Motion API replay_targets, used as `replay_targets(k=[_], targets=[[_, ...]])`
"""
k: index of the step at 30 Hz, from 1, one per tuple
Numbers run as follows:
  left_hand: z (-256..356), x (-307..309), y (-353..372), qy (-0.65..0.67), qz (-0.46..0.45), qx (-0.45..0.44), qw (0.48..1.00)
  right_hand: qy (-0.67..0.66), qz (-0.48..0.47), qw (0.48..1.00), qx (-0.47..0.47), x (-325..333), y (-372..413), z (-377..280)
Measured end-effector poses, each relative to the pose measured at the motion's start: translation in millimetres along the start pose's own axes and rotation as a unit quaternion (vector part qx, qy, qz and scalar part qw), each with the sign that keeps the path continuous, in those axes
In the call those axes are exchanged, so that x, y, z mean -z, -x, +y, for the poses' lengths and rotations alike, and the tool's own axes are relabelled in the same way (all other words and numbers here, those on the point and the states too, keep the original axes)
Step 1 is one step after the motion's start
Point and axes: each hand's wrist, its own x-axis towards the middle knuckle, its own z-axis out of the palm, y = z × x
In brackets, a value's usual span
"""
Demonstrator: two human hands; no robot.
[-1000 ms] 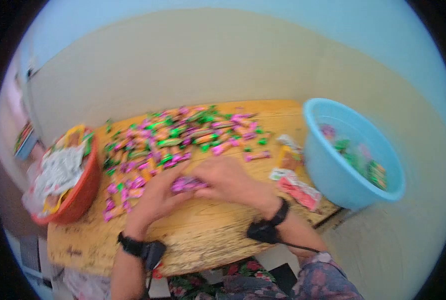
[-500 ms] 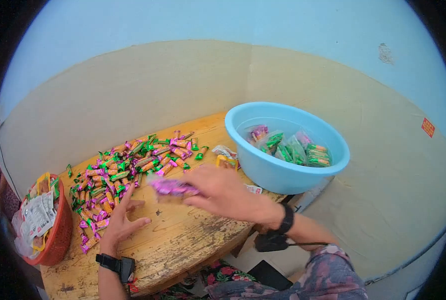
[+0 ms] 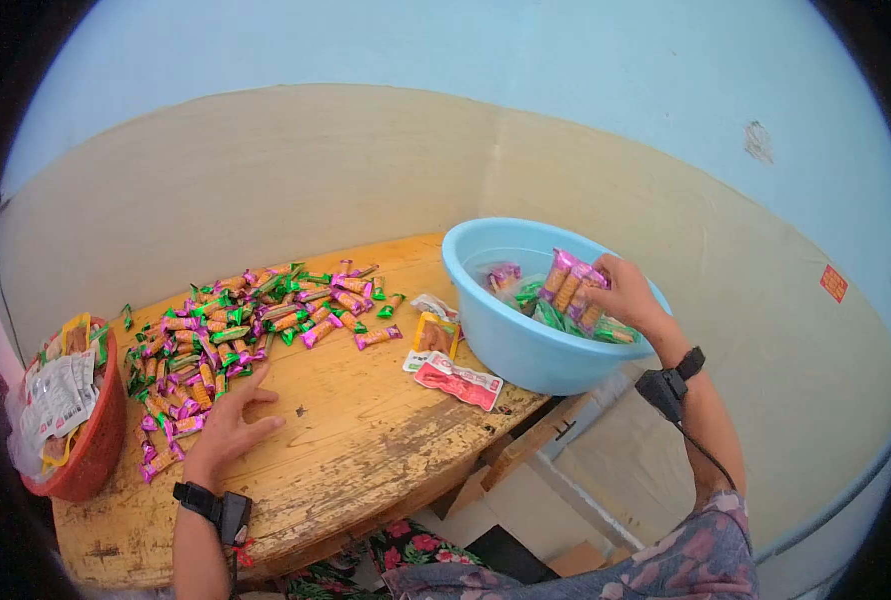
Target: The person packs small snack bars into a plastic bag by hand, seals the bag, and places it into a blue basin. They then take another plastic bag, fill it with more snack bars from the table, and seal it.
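Note:
My right hand [image 3: 626,297] is closed on a bundle of purple-wrapped snack sticks [image 3: 570,284], held over the light blue basin [image 3: 531,357]. Inside the basin lie bagged snack sticks [image 3: 528,294] in green and purple wrappers, partly hidden by my hand and the bundle. My left hand [image 3: 228,432] is open, its fingers spread low over the wooden table [image 3: 336,430]. Just beyond its fingertips spreads a loose pile of green- and purple-wrapped snack sticks [image 3: 216,332].
Between pile and basin lie a red-and-white sachet [image 3: 458,383] and a yellow packet [image 3: 436,335]. A red basket [image 3: 113,440] with silvery packets [image 3: 64,400] stands at the left edge. Walls close off the table's far side.
My right hand has carried the purple bundle from above the table rightward to over the basin. My left hand stays open beside the pile. The red-and-white sachet now shows fully.

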Motion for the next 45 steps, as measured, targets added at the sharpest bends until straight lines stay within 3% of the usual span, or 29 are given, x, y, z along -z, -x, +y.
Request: replay_targets(k=[4, 7, 13, 16, 20, 21, 23, 25, 27, 29, 31, 33, 34, 41, 45], targets=[[5, 1, 1, -0.006, -0.001, -0.002, 1.0, -0.085, -0.117, 0.98, -0.135, 1, 11, -5], [-3, 0, 0, -0.013, -0.003, -0.015, 1.0, 0.17, -0.204, 0.964, -0.001, -7, 13, 11], [-2, 2, 0, -0.016, -0.01, -0.013, 1.0, 0.311, -0.278, 0.909, -0.005, -11, 10, 11], [1, 3, 3, -0.023, -0.008, -0.003, 1.0, 0.28, -0.293, 0.914, -0.037, -17, 8, 17], [-7, 2, -1, -0.041, -0.008, -0.013, 0.999, 0.258, -0.177, 0.95, 0.005, -11, 16, 18], [-13, 1, -2, -0.048, -0.006, -0.024, 0.999, 0.247, -0.136, 0.959, 0.018, -11, 22, 18], [-15, -2, -5, -0.006, 0.004, -0.016, 1.0, 0.201, 0.038, 0.974, 0.096, -23, 26, 44], [3, 4, -5, -0.013, 0.002, -0.003, 1.0, 0.104, 0.125, 0.985, 0.063, -18, 31, -4], [-7, 3, -8, -0.005, 0.026, -0.039, 0.999, 0.022, 0.178, 0.972, 0.155, -21, 38, -46], [-12, 0, -12, 0.017, 0.061, -0.081, 0.995, -0.048, 0.139, 0.97, 0.195, -34, 67, -96], [-7, -1, -13, 0.122, 0.096, -0.062, 0.986, 0.005, 0.127, 0.927, 0.352, -58, 94, -131], [5, 4, -18, 0.118, 0.164, -0.087, 0.976, -0.081, 0.08, 0.906, 0.407, -83, 120, -174], [18, 11, -14, 0.125, 0.151, -0.077, 0.978, -0.12, 0.053, 0.894, 0.428, -95, 130, -186], [120, 82, 107, -0.006, 0.114, 0.0, 0.993, -0.346, -0.096, 0.872, 0.334, -169, 144, -232], [128, 106, 217, -0.091, 0.141, 0.139, 0.976, -0.391, -0.123, 0.864, 0.293, -202, 149, -234]])
